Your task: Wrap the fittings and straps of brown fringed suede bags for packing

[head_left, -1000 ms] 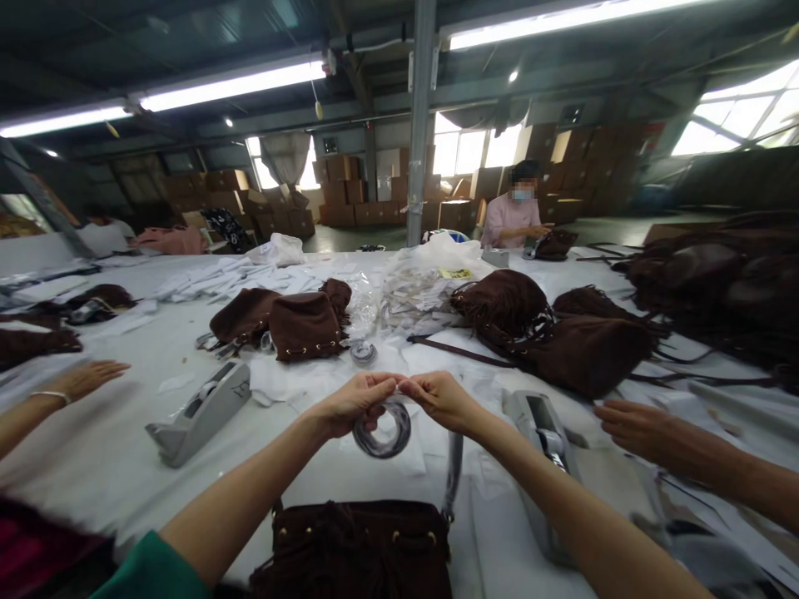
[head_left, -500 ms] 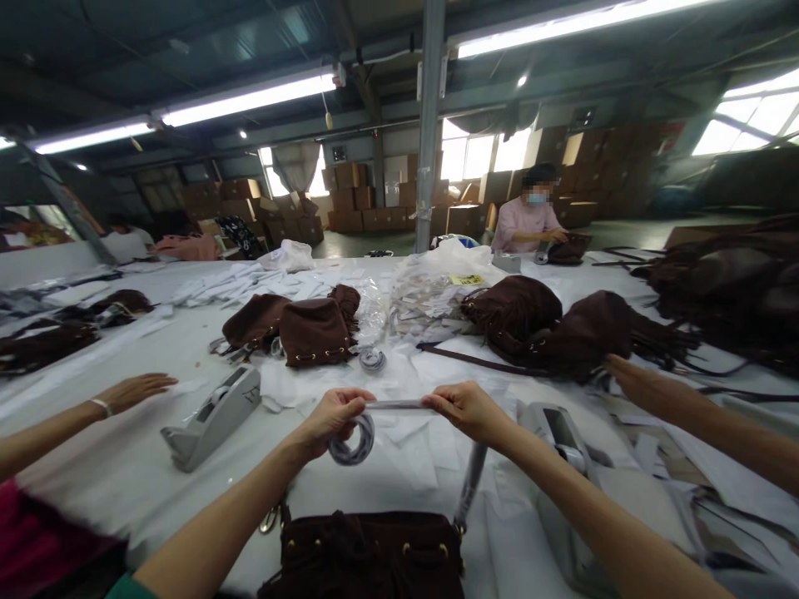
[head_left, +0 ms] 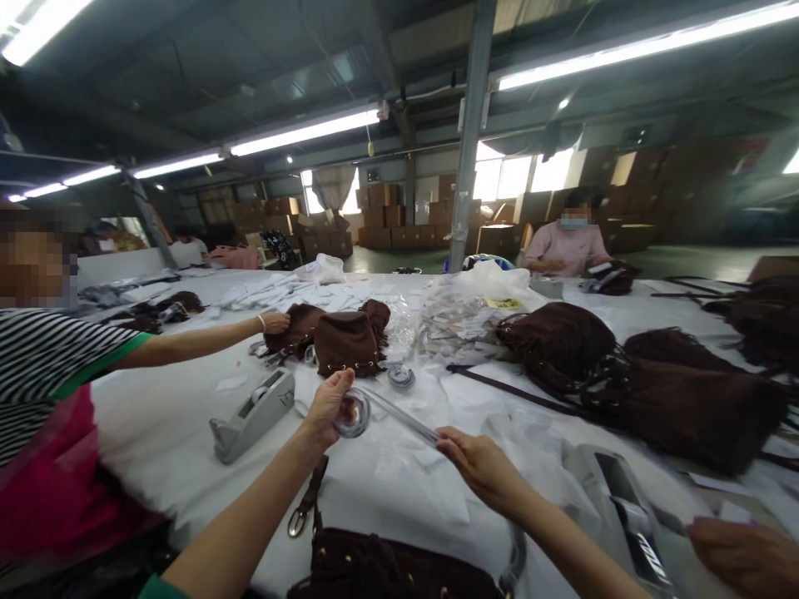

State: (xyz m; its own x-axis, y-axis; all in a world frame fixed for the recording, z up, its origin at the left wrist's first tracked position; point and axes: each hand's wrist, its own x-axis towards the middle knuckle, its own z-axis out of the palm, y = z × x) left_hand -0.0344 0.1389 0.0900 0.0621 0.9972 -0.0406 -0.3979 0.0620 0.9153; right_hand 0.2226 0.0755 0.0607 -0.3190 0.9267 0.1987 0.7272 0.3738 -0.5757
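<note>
My left hand is closed around a small roll of clear tape. A strip of tape runs from the roll down to my right hand, which pinches its free end. Both hands hover over the white table. Below them, at the near edge, lies a dark brown fringed bag with a strap and buckle.
A grey tape dispenser sits left of my hands and another on the right. Brown bags and plastic packets lie further off. A person in a striped top reaches in from the left. Another hand is at bottom right.
My hands have drawn apart, pulling a longer strip off the roll; the right hand dropped lower. The view swung left, and the person on the left reached to the brown bags.
</note>
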